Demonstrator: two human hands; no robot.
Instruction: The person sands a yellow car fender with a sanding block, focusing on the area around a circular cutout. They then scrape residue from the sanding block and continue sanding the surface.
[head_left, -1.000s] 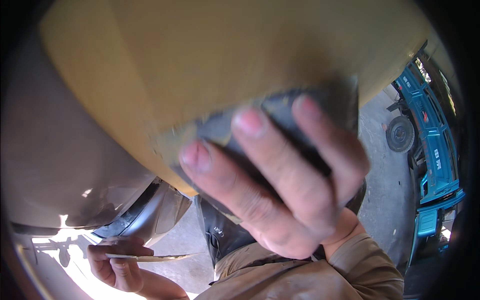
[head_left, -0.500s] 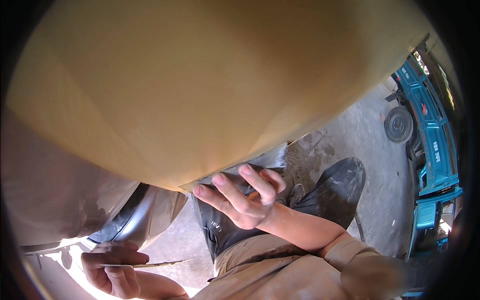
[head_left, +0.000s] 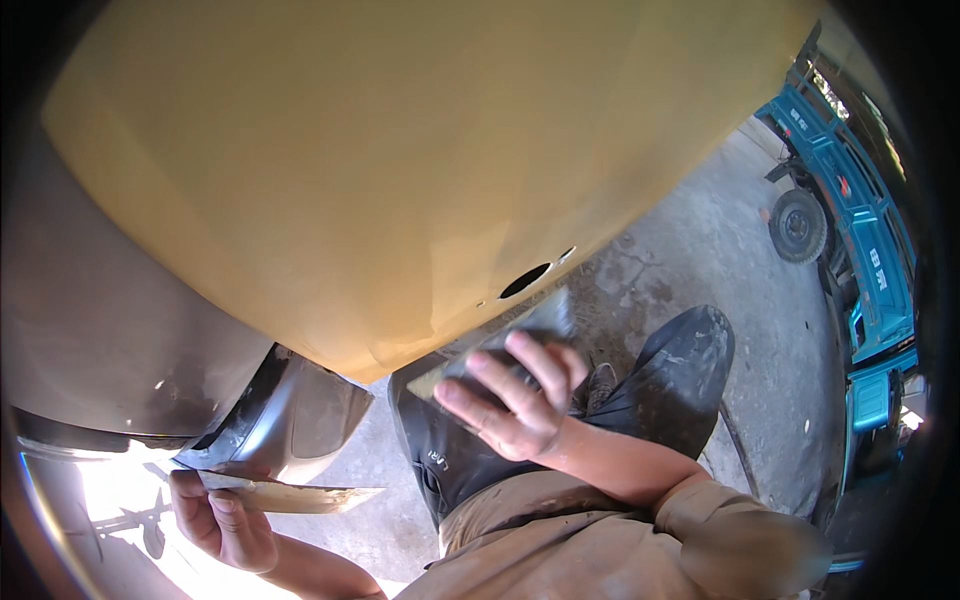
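A broad yellow-tan car panel [head_left: 400, 180], seemingly a door with a dark oval handle hole [head_left: 525, 281] near its edge, fills the upper view. My right hand [head_left: 520, 400] is closed on a wide flat filler spreader [head_left: 545, 318], its fingers spread across the face. The tool is slightly blurred and sits just off the panel's lower edge. At lower left, my left hand [head_left: 235, 520] pinches a thin flat blade [head_left: 300, 496] smeared with pale putty, between thumb and fingers. Part of each tool is hidden by the fingers.
A brownish-grey car body section [head_left: 130, 300] adjoins the panel on the left, with a side mirror-like dark glossy part [head_left: 310, 415] below it. My bent knees in dark trousers [head_left: 670, 370] are beneath. A blue truck [head_left: 860, 240] stands right on the concrete floor [head_left: 760, 400].
My right hand and its spreader have come off the panel edge, moving slightly right and down. The handle hole now shows. The left blade has tilted, exposing its putty-smeared face.
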